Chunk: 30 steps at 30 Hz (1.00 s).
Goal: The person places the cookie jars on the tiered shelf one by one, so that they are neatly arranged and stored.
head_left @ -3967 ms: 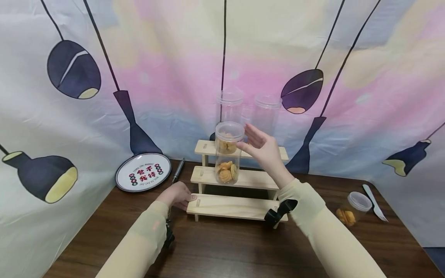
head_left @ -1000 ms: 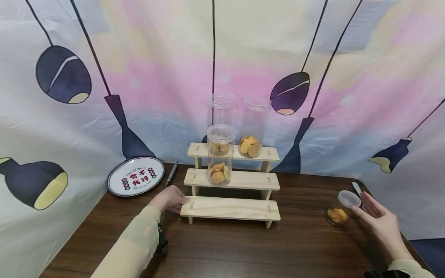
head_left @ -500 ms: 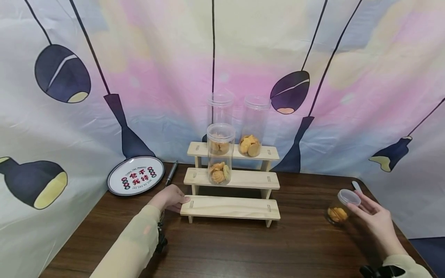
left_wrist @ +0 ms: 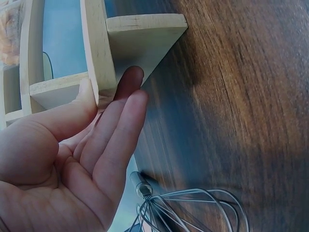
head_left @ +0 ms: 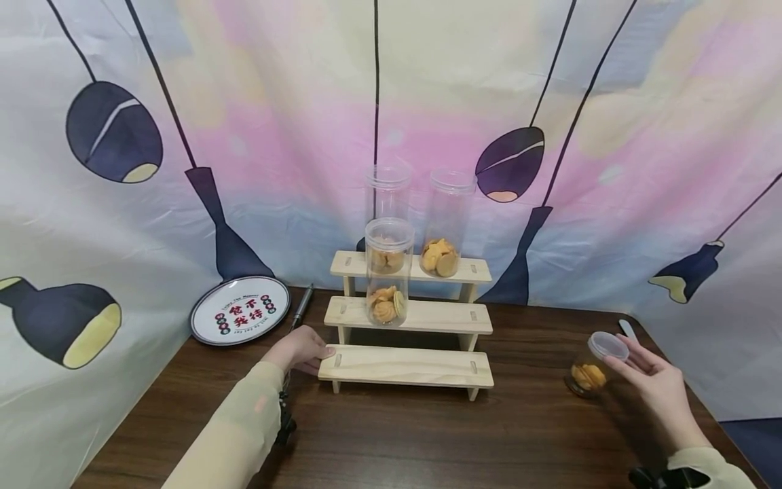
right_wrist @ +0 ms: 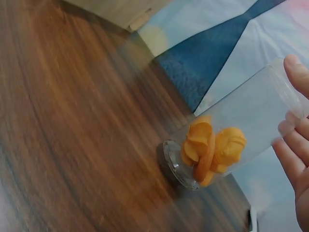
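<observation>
My left hand point(head_left: 299, 350) holds the left end of the lowest step of a three-tier wooden display rack point(head_left: 406, 365). In the left wrist view the thumb lies on the board's edge and the fingers point(left_wrist: 120, 113) reach beneath it. At the right, my right hand point(head_left: 654, 387) grips a clear jar point(right_wrist: 260, 111) near its lid point(head_left: 607, 346), thumb on one side and fingers on the other. Orange cookies point(right_wrist: 212, 150) lie at its bottom. On the rack, a cookie jar point(head_left: 386, 304) stands on the middle step, and two more, a left jar point(head_left: 389, 193) and a right jar point(head_left: 442, 258), on the top.
A white plate point(head_left: 208, 329) with red characters leans at the back left. Beside it lies a whisk point(head_left: 302, 309), its wires point(left_wrist: 207, 195) close under my left hand. A pale-handled knife point(head_left: 627, 331) lies behind the right jar. A printed curtain point(head_left: 318, 136) hangs behind the table point(head_left: 427, 441).
My right hand has left the middle-step jar and moved right to the other jar. Its fingers have closed on that jar, which has shifted slightly left. My left hand stays on the rack.
</observation>
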{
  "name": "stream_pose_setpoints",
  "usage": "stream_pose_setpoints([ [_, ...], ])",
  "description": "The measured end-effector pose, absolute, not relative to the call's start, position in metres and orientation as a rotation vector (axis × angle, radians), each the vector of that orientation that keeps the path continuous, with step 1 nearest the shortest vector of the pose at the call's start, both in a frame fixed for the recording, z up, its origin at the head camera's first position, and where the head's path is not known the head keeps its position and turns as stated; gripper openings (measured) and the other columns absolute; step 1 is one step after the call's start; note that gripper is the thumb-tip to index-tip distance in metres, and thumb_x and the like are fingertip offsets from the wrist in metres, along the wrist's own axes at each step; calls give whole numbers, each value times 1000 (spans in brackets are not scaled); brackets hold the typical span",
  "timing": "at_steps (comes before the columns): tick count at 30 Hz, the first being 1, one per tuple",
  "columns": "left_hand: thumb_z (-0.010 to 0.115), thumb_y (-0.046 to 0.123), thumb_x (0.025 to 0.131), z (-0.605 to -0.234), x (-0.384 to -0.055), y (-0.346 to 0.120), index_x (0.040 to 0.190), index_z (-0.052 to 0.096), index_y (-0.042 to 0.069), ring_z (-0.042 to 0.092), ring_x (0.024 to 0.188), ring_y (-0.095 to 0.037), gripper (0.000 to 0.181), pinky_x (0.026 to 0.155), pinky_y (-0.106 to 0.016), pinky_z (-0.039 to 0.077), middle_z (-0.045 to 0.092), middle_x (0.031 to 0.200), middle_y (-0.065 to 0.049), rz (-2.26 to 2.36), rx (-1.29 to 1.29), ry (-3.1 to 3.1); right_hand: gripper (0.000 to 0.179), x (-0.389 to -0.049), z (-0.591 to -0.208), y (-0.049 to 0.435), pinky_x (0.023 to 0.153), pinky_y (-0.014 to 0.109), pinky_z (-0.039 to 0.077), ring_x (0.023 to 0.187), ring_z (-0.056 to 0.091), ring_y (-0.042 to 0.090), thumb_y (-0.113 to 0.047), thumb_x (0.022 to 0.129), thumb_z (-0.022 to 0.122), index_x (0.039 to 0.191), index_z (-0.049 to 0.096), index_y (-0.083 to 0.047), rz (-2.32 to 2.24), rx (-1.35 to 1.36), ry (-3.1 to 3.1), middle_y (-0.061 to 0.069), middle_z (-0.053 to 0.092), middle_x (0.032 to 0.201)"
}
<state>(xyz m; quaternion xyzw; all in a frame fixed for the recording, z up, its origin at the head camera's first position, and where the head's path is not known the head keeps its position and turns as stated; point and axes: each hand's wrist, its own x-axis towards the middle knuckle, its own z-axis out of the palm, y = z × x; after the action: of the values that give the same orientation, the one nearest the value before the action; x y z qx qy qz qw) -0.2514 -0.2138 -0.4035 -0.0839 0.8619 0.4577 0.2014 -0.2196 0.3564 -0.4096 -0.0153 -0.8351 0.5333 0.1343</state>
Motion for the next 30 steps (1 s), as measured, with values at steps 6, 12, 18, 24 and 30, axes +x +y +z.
stream_pose_setpoints([
  [6,60,6,93,-404,-251,-215,108,58,-19,67,74,-21,29,70,-38,59,69,83,-18,1279,-234,2414,55,-221,-396,345,71,2,46,90,52,-22,-17,89,68,140,48,-15,1517,2,-2396,-34,53,107],
  [12,59,6,93,-402,-250,-215,109,57,-20,68,75,-22,30,71,-38,59,69,84,-18,1289,-241,2404,53,-221,-383,331,73,1,45,92,53,-21,-13,88,69,137,52,-15,1453,68,-2359,-34,54,111],
  [18,60,5,93,-404,-251,-213,108,57,-19,67,73,-20,29,71,-38,59,69,83,-16,1300,-258,2394,51,-219,-371,316,74,2,47,94,55,-18,-10,87,69,136,52,-9,1424,138,-2346,-33,56,106],
  [24,59,6,93,-404,-251,-214,109,57,-19,66,73,-20,30,71,-38,59,69,84,-17,1296,-254,2399,50,-217,-357,296,75,4,48,97,57,-15,-8,88,67,136,52,-7,1479,227,-2317,-29,58,111],
  [30,59,6,93,-403,-251,-214,109,56,-20,67,73,-20,30,71,-38,59,69,84,-17,1288,-241,2407,52,-220,-344,276,77,5,49,99,58,-13,-9,88,68,137,50,-6,1623,269,-2271,-23,59,116],
])
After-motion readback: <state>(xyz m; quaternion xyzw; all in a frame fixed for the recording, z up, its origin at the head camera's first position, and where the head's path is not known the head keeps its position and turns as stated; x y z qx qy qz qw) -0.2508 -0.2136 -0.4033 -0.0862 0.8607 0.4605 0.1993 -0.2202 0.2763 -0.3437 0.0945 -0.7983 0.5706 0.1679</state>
